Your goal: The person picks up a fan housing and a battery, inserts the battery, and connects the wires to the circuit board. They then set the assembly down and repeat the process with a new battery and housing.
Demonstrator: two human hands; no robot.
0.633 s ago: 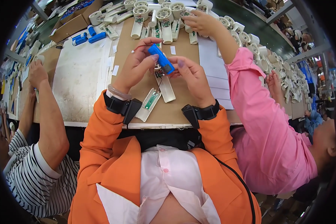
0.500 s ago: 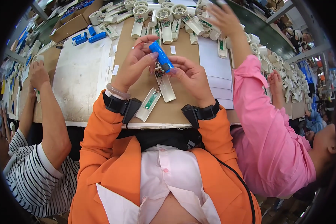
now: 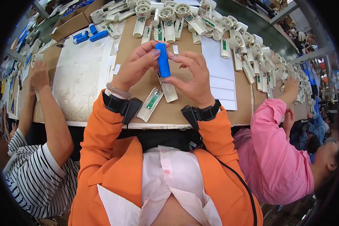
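My left hand [image 3: 137, 64] is closed on the upper part of a blue cylindrical battery [image 3: 162, 62], thumb across its front. My right hand [image 3: 192, 73] is at the battery's right side, its thumb tip at the lower end and its fingers curled near the upper edge. The battery points nearly upright in the picture, over the brown board. Below it lies an opened white plastic housing: one half shell [image 3: 169, 92] is partly behind my right thumb, and the other half shell [image 3: 143, 113] carries a green circuit board [image 3: 153, 101]. A thin wire runs between them.
Many white housings with round heads [image 3: 167, 13] crowd the back and right. Loose blue batteries [image 3: 98, 36] lie at back left near a cardboard box [image 3: 69, 24]. White sheets [image 3: 218, 75] lie right of my hands. Co-workers sit either side, in striped [image 3: 37, 180] and pink [image 3: 275, 150] sleeves.
The battery has turned from slanted to nearly upright. My right thumb has shifted to its lower end. The pink-sleeved arm has drawn back from the far pile to the right.
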